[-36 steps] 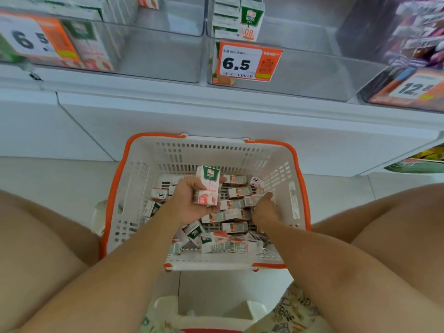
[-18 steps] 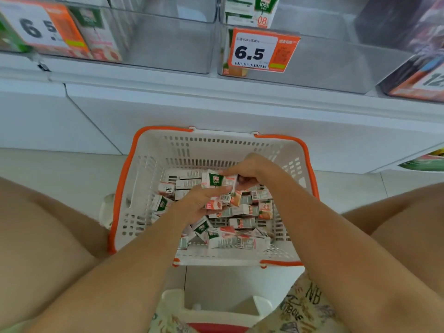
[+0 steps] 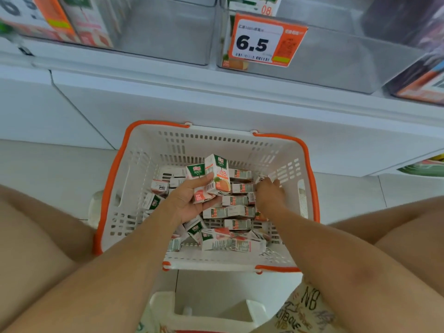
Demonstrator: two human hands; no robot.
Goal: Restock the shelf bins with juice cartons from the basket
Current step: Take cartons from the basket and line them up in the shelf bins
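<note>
Since half a second ago the right hand (image 3: 269, 191) has left the held pair and dropped onto the loose cartons (image 3: 236, 211) in the basket (image 3: 115, 179), fingers curled, grip unclear; the left hand (image 3: 189, 200) clasps two upright cartons (image 3: 210, 179).

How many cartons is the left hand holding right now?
2. The left hand holds a pink-bottomed carton and, to its right, an orange-marked carton, both upright above the basket. A third behind them can't be ruled out.
</note>
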